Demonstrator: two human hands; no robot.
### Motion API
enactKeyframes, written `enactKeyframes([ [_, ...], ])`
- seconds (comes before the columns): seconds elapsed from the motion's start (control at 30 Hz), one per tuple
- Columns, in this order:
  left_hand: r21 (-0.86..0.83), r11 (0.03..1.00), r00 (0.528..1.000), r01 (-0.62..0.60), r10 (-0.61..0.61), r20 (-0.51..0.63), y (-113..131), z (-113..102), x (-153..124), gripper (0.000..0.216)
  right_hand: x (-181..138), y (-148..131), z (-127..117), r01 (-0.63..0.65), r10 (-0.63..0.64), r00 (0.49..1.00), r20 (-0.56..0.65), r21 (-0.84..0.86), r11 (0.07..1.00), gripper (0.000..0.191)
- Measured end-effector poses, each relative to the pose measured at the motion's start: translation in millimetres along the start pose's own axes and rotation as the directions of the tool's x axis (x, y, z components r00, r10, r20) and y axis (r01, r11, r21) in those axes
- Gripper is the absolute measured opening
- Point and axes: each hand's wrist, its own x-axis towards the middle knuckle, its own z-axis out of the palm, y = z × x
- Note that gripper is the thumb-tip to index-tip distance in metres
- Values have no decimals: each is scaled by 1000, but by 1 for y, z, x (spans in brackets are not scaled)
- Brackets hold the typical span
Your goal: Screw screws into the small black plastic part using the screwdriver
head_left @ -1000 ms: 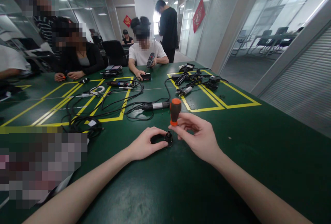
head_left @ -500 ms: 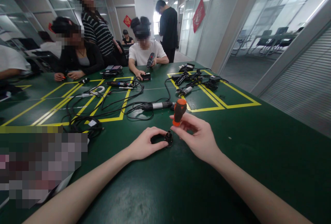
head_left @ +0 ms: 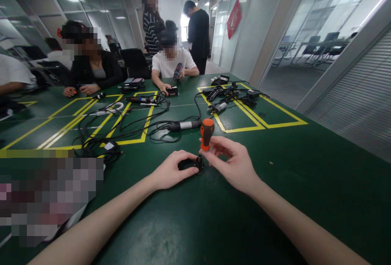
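My left hand (head_left: 175, 169) rests on the green table, its thumb and fingers closed around a small round black part (head_left: 199, 164) with a short post standing up from it. My right hand (head_left: 233, 161) pinches an orange and black screwdriver (head_left: 207, 133) by the lower end of its stubby handle. The handle points up and stands just above and behind the black part. I cannot make out the screwdriver's shaft or tip, nor whether it touches the part.
Behind my hands lie a grey and black cylindrical power tool (head_left: 186, 125) and tangled black cables (head_left: 122, 124). Chargers and cords (head_left: 232, 91) sit farther right, within yellow tape. Across the table a person (head_left: 172, 63) holds a power drill (head_left: 178, 70); another person (head_left: 97, 69) sits left.
The screwdriver has shifted slightly left and become more upright in my right hand. My left hand and the black part stay put. A standing person in stripes has moved right in the background.
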Motion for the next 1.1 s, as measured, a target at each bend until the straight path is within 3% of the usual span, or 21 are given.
enactKeyframes([
  [0.17,3,1000,1000,3,-3,12,-1,0,-1,25,-1,0,-2,-18,18,1000,-14,-15,1000,18],
  [0.37,-6,1000,1000,7,-7,15,-2,0,-1,26,0,-1,-1,45,-45,999,-20,-29,999,14],
  [0.6,-28,1000,1000,0,0,9,-1,0,-1,28,-1,0,-1,-18,22,998,-65,65,998,21],
  [0.9,-2,1000,1000,12,-12,13,0,0,0,22,-3,-1,2,-44,43,999,17,107,993,20],
  [1.1,-11,1000,1000,12,-12,10,0,0,0,25,-2,-1,3,-53,53,999,1,78,996,24],
])
